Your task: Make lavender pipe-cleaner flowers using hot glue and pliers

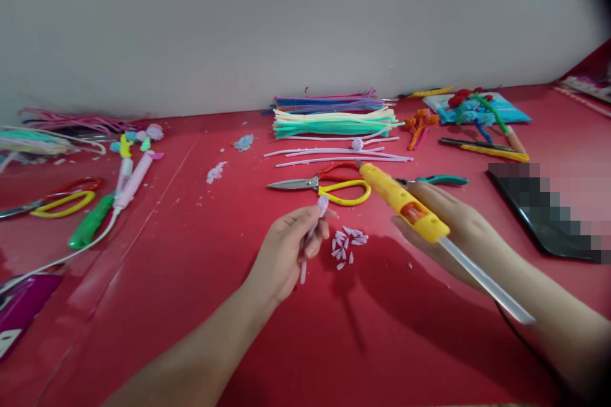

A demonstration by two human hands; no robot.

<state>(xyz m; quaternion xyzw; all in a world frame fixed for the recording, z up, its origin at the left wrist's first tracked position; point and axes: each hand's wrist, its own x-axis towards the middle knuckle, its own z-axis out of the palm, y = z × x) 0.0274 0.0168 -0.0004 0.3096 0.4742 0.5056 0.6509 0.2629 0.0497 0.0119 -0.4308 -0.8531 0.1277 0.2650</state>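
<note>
The glue gun (389, 189) looks plastic, the scissor blades (292, 184) metal.

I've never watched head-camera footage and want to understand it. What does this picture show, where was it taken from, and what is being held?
There is no machine here: these are a person's two bare hands, seen by a camera worn on that person's head, looking forward and down.

The left hand pinches a thin lilac stem with a small knob at its top. The right hand holds a yellow glue gun; a translucent glue stick protrudes from its back.

Between the hands, small lilac snippets lie on the red table. Beyond are red-and-yellow-handled scissors, teal-handled pliers and bundled pipe cleaners. Off to the left lies a pink glue gun.
</note>
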